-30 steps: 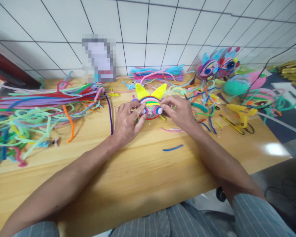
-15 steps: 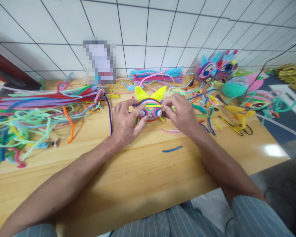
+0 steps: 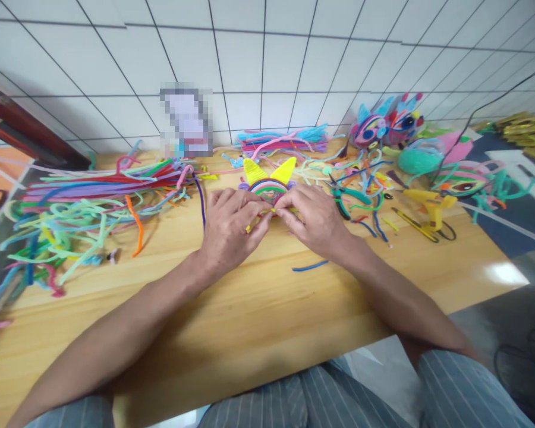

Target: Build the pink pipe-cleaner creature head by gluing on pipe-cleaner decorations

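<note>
A round craft piece [image 3: 268, 187] with striped bands and two yellow ears [image 3: 283, 170] lies on the wooden table in front of me. My left hand [image 3: 234, 224] is closed at its lower left, thumb and fingers pinching a thin yellow strip [image 3: 273, 209]. From the right, my right hand [image 3: 312, 219] pinches the same strip, its fingertips almost meeting those of the left. Both hands cover the lower part of the craft piece, so its eyes are hidden.
Piles of pipe cleaners [image 3: 98, 185] spread over the left. Pliers [image 3: 354, 196], a yellow glue gun [image 3: 431, 208] and a yellow cutter [image 3: 414, 224] lie at the right, near finished colourful figures [image 3: 368, 131]. A blue piece [image 3: 310, 266] lies nearer me.
My hands have come closer together over the craft piece's lower part, covering its eyes. The yellow strip has moved down from above the eyes. The pliers' handles show more now.
</note>
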Demonstrator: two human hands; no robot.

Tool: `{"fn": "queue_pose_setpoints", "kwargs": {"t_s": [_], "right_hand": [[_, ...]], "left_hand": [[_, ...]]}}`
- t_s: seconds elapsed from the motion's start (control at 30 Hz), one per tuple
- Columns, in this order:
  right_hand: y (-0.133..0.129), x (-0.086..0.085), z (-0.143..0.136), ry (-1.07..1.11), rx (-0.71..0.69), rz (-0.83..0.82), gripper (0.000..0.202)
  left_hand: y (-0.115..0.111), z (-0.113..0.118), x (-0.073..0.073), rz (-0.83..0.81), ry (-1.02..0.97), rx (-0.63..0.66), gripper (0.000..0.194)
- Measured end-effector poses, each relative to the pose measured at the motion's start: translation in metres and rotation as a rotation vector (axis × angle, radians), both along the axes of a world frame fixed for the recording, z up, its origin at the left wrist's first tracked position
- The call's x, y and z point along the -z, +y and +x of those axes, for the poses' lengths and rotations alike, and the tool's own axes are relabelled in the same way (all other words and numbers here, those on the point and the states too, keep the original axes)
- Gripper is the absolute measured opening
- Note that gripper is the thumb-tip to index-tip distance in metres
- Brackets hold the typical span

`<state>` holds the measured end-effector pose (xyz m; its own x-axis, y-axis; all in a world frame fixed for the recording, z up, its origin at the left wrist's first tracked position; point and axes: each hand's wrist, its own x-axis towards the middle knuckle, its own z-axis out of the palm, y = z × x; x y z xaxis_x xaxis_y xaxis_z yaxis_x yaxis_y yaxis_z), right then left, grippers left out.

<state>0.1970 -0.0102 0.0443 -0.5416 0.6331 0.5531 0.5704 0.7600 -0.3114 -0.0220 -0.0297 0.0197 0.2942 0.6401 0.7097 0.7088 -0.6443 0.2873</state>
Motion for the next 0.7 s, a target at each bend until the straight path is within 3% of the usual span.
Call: {"fn": "queue_pose_setpoints", "kwargs": {"t_s": [0.1,0.2,0.27,0.33,0.4,0.47,0.57,0.7], "right_hand": [[-0.004,-0.009,0.004,0.118,-0.014,-0.010,0.008],[-0.008,-0.018,0.013,0.342,0.089,-0.041,0.013],[-0.011,-0.022,0.020,0.505,0.175,-0.092,0.019],[-0.017,-0.021,0.022,0.614,0.200,-0.206,0.017],[-0.024,-0.016,0.019,0.667,0.157,-0.374,0.009],[-0.034,-0.009,0.011,0.693,0.074,-0.569,0.021],[-0.046,0.000,-0.003,0.724,-0.052,-0.792,0.037],[-0.053,0.007,-0.010,0.793,-0.088,-0.837,0.045]], "left_hand": [[0.000,-0.001,-0.005,0.002,-0.047,0.011,0.008],[-0.003,0.000,-0.015,-0.064,-0.185,0.013,0.007],[-0.007,0.003,-0.023,-0.163,-0.354,0.027,0.007],[-0.012,0.007,-0.031,-0.366,-0.585,0.073,0.010],[-0.017,0.014,-0.036,-0.626,-0.844,0.138,0.015],[-0.023,0.021,-0.038,-0.832,-1.034,0.196,0.018],[-0.031,0.031,-0.037,-0.971,-1.142,0.219,0.021],[-0.040,0.040,-0.035,-1.046,-1.190,0.245,0.024]]}}
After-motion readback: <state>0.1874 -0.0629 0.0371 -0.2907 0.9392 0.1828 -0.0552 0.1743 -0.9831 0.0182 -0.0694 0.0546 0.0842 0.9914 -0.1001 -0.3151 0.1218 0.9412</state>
